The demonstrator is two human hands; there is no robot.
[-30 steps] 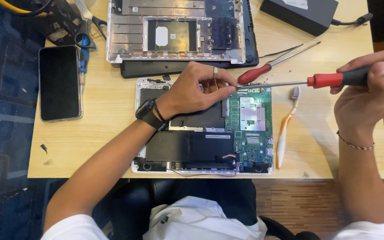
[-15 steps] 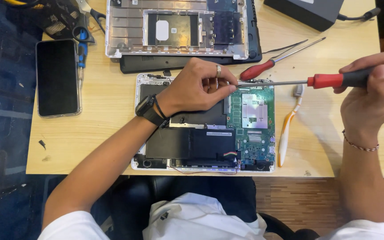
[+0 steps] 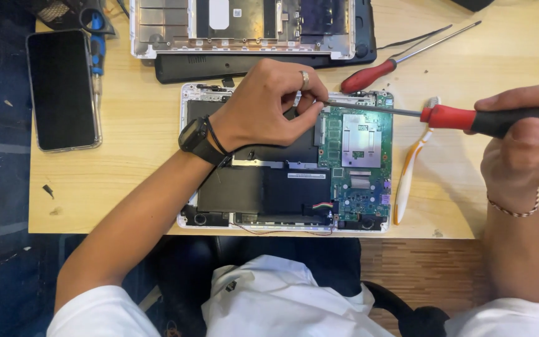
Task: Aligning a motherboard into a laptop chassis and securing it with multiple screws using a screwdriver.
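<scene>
An opened laptop base (image 3: 350, 187) lies on the wooden table (image 3: 138, 156), showing a green circuit board and a black battery. My left hand (image 3: 263, 106), with a ring and a black wristwatch, hovers over its upper part and pinches the metal tip of a screwdriver. My right hand (image 3: 525, 150) grips the red and black handle of that screwdriver (image 3: 463, 117), which lies almost level across the board.
A second red-handled screwdriver (image 3: 369, 76) and an orange and white toothbrush (image 3: 410, 168) lie beside the base. A removed laptop cover (image 3: 244, 28) sits at the back, a black phone (image 3: 63, 90) at the left. The table's front edge runs just below the laptop.
The view has shifted slightly; my left hand's fingers have closed more tightly on the screwdriver tip. The right hand keeps its hold on the handle.
</scene>
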